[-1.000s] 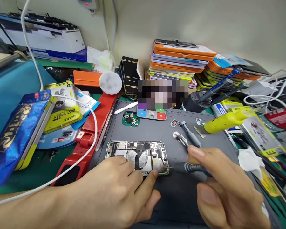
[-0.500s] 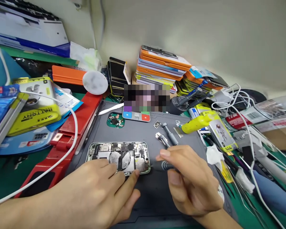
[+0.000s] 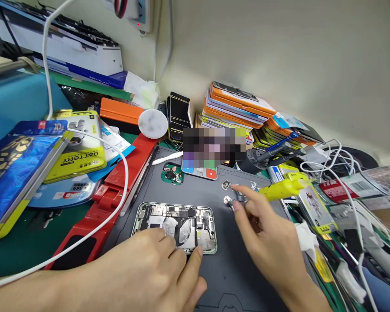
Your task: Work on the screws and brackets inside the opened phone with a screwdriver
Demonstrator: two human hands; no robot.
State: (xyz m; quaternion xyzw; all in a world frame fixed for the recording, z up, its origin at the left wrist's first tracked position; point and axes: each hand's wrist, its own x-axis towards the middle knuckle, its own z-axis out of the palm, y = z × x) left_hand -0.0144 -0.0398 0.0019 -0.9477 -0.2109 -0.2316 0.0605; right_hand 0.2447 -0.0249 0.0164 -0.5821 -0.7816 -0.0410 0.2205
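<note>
An opened phone with its boards and cables bare lies on the grey work mat. My left hand lies flat over its near edge, with fingers and thumb resting on it. My right hand reaches to the mat's far right. Its index finger and thumb pinch the end of a grey screwdriver, most of which the hand hides. Two small metal parts lie just left of those fingertips.
A green pad with screws sits behind the phone. A yellow-handled tool, a tissue and tangled white cables crowd the right. A red tool, a white cable and battery packs lie left. Stacked phone boxes stand behind.
My right hand has drawn the screwdriver tip away from the phone's right edge and moved it back and right toward the loose parts. My left hand has stayed on the phone.
</note>
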